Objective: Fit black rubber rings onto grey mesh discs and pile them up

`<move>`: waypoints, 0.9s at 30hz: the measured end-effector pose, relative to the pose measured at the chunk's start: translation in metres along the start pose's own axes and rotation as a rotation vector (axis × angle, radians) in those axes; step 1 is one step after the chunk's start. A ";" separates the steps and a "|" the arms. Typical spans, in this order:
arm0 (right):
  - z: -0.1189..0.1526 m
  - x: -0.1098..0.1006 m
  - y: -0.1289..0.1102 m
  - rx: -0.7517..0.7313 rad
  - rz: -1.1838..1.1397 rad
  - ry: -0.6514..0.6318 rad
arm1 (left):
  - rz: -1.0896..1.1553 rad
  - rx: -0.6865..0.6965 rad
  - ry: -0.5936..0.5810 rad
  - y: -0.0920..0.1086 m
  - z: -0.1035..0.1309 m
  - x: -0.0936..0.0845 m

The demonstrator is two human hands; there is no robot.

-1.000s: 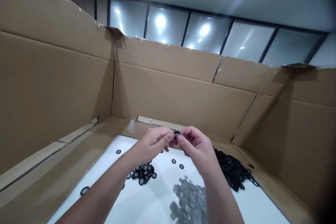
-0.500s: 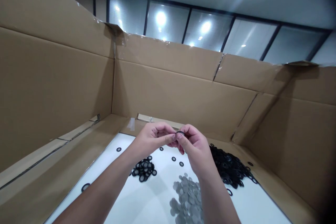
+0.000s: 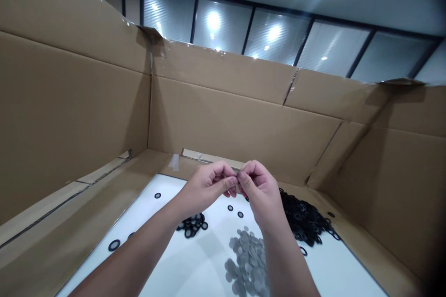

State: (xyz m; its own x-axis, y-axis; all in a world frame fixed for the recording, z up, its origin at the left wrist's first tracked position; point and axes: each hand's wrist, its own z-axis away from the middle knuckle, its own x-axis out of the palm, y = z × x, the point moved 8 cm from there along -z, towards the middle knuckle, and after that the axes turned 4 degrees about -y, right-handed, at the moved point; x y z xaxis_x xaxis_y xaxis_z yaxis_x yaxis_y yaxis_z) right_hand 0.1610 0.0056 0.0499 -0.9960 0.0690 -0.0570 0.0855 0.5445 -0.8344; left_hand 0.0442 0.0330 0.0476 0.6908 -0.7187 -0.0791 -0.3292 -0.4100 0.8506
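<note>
My left hand (image 3: 216, 184) and my right hand (image 3: 257, 185) meet fingertip to fingertip above the far part of a white board (image 3: 184, 269). Both are closed in a pinch on a small black ring, which the thumbs and fingers now hide almost wholly. Below my left wrist lies a small pile of black rings with grey discs in them (image 3: 193, 225). Loose grey discs (image 3: 249, 260) are heaped beside my right forearm. Behind that forearm, a big heap of black rings (image 3: 303, 218) spreads towards the board's right edge.
Cardboard walls (image 3: 223, 106) enclose the board at the back and both sides. Single rings with grey centres (image 3: 114, 245) lie scattered on the left and middle. One black ring (image 3: 331, 214) lies on the cardboard floor at right.
The fingertips have drawn closer together, and the ring that showed between them is now covered. My left forearm has shifted slightly, baring more of a ring at the left.
</note>
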 end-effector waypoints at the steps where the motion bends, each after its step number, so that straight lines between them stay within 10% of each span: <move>1: 0.000 0.000 0.000 0.000 -0.008 -0.003 | -0.016 0.012 0.013 0.001 0.000 0.000; 27: -0.002 0.016 0.017 0.094 -0.331 -0.087 | 0.188 0.017 0.147 -0.006 -0.003 -0.003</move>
State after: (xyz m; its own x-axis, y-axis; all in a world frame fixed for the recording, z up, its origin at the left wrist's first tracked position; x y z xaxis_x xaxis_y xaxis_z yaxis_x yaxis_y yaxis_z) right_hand 0.1467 0.0177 0.0365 -0.9681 -0.1723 0.1819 -0.2412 0.4454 -0.8622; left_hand 0.0456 0.0394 0.0443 0.7024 -0.6942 0.1570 -0.4704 -0.2873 0.8344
